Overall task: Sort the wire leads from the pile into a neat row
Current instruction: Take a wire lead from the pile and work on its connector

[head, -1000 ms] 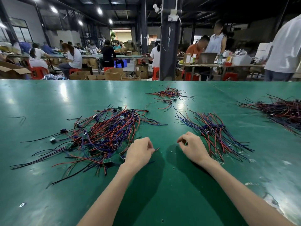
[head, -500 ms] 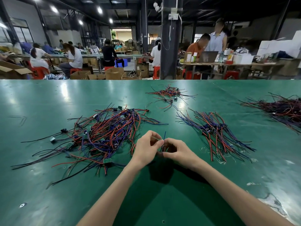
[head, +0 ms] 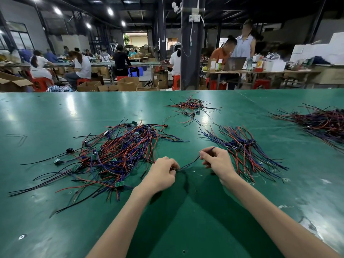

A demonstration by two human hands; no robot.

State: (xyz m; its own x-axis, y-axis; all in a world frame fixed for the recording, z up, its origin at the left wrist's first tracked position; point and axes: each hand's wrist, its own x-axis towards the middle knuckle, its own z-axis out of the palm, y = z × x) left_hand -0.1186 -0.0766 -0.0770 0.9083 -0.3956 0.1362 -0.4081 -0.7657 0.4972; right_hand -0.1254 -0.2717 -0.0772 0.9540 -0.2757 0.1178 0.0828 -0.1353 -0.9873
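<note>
Wire in thin, flexible strands covers much of the glossy green tabletop (head: 55,116), whose smooth skin throws back pale glare from the ceiling lamps. Left of the hands sprawls the pile (head: 119,153), a loose, springy tangle of red, blue and black leads looped over one another, with small flat green circuit boards (head: 119,184) and stubby black plugs scattered through it. The left hand (head: 162,174) sits at the pile's near right edge, knuckles up, its fingers (head: 172,164) curled in and pinching one end of a single lead (head: 189,163), a slim dark blue strand. This lead runs almost straight, slanting up to the right hand (head: 217,162), where the curled fingers pinch it; a short tip pokes out above the knuckles. Whether the lead touches the tabletop between the hands cannot be told. Just beyond the right hand lies the sorted row (head: 242,148), its leads laid roughly parallel and fanning at both ends, black connectors gathered in a band across the middle. Farther off rests a smaller, sparse tangle (head: 189,107) of red and black strands, and a dense, dark heap (head: 320,123) spreads at the right edge.
</note>
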